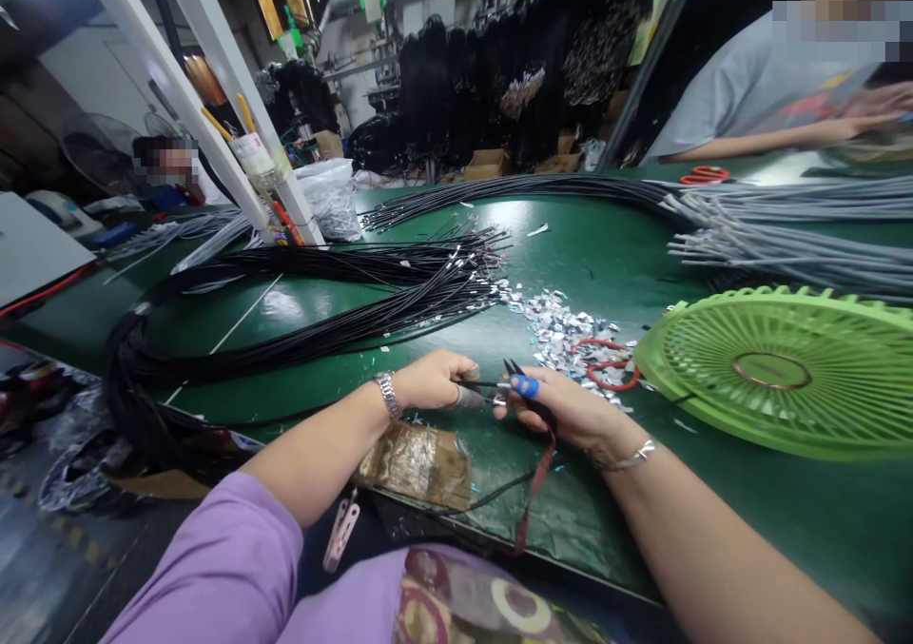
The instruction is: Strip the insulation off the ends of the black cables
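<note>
My left hand (428, 380) is closed in a pinch on the end of a thin black cable (479, 384), just above the green table (606, 263). My right hand (571, 408) is closed around small black snips (514, 371), with a blue guard on one fingertip, the blades meeting the cable's silver-wrapped end. A large bundle of black cables (300, 311) loops across the table to my left, its ends fanned out near a pile of silver foil scraps (563, 325).
A green fan grille (777, 368) lies flat at the right. Grey cables (791, 240) stretch along the far right, with red scissors (705, 175) beyond them. Red-handled scissors (606, 363) sit among the scraps. One person works at the far right, another at the far left. A white post (214, 102) rises at the left.
</note>
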`<state>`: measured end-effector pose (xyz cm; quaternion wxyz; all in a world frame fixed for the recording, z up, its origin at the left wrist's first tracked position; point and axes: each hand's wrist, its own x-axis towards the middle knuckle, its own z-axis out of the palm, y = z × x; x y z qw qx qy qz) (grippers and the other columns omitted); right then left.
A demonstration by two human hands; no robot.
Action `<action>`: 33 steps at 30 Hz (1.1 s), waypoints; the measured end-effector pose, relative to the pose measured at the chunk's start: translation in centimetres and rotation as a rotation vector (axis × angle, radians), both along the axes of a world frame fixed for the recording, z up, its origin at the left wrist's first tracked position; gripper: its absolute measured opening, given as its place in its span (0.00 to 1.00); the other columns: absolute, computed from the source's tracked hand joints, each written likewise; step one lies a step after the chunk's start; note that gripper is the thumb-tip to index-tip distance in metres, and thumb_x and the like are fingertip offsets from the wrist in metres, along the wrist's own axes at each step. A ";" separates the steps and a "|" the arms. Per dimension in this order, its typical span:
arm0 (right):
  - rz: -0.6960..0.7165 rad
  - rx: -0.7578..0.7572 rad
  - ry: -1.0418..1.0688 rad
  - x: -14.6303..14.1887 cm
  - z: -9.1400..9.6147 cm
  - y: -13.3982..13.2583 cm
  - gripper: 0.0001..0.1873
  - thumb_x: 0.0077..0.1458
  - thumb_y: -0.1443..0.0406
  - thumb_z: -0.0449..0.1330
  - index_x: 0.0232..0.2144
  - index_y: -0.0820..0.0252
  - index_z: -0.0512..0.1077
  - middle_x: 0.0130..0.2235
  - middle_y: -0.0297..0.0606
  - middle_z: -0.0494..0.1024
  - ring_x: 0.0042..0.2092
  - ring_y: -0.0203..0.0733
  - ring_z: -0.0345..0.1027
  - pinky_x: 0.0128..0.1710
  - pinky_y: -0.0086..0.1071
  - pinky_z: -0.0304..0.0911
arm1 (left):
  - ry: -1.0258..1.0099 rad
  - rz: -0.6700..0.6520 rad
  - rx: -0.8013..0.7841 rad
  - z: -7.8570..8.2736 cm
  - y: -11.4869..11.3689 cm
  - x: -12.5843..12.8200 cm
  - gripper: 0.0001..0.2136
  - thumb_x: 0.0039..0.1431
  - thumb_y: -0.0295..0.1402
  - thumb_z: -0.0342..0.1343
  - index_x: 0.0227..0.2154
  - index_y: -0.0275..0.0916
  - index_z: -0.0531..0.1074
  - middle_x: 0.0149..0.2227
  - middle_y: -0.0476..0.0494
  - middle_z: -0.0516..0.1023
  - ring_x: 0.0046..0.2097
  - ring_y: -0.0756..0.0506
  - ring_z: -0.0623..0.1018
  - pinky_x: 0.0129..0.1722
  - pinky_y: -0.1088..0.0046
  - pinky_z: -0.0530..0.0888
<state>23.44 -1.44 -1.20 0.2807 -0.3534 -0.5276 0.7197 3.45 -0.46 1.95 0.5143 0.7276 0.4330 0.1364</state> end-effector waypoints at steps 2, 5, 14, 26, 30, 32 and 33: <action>0.000 0.003 0.002 0.1 0.3 0.0 0.22 0.40 0.48 0.65 0.22 0.62 0.70 0.22 0.36 0.75 0.16 0.27 0.49 0.14 0.25 0.41 | 0.012 0.007 -0.004 0.1 -0.1 0.0 0.11 0.43 0.35 0.60 0.20 0.36 0.64 0.15 0.57 0.61 0.19 0.55 0.59 0.20 0.78 0.56; 0.033 0.016 -0.006 0.4 0.8 0.1 0.18 0.40 0.52 0.65 0.23 0.62 0.72 0.19 0.33 0.71 0.16 0.27 0.49 0.14 0.25 0.41 | 0.018 0.019 -0.021 0.2 -0.1 0.1 0.11 0.43 0.36 0.60 0.20 0.36 0.64 0.15 0.57 0.61 0.19 0.55 0.59 0.20 0.78 0.55; 0.054 0.051 -0.085 0.2 0.8 0.0 0.15 0.38 0.56 0.68 0.21 0.63 0.73 0.15 0.29 0.66 0.17 0.27 0.50 0.15 0.25 0.42 | 0.009 -0.008 0.007 0.2 0.0 0.2 0.12 0.41 0.36 0.61 0.19 0.35 0.64 0.17 0.57 0.59 0.22 0.55 0.58 0.22 0.78 0.55; 0.086 0.054 -0.089 -0.2 1.1 -0.3 0.15 0.39 0.56 0.67 0.18 0.62 0.71 0.14 0.28 0.66 0.16 0.26 0.48 0.15 0.25 0.39 | 0.019 -0.055 0.002 -0.1 -0.1 0.2 0.15 0.40 0.41 0.62 0.19 0.35 0.65 0.19 0.55 0.60 0.23 0.55 0.59 0.22 0.78 0.55; 0.102 0.072 -0.097 -0.2 0.9 -0.3 0.17 0.40 0.55 0.67 0.19 0.62 0.70 0.17 0.29 0.69 0.17 0.26 0.48 0.15 0.25 0.40 | 0.023 -0.078 0.012 -0.2 0.0 0.1 0.13 0.42 0.38 0.61 0.19 0.34 0.65 0.19 0.55 0.60 0.23 0.55 0.58 0.22 0.79 0.55; 0.104 0.080 -0.104 -0.2 0.8 -0.3 0.18 0.40 0.54 0.67 0.19 0.62 0.69 0.18 0.29 0.70 0.17 0.26 0.50 0.15 0.25 0.41 | 0.018 -0.088 0.009 -0.3 0.0 0.1 0.13 0.42 0.38 0.61 0.19 0.34 0.65 0.19 0.55 0.60 0.23 0.55 0.58 0.22 0.79 0.55; 0.105 0.084 -0.112 -0.2 0.8 -0.3 0.18 0.40 0.54 0.67 0.19 0.61 0.69 0.18 0.29 0.70 0.17 0.26 0.50 0.15 0.24 0.42 | 0.017 -0.093 0.008 -0.3 -0.1 0.1 0.13 0.42 0.38 0.61 0.19 0.34 0.64 0.19 0.55 0.59 0.23 0.55 0.58 0.22 0.79 0.55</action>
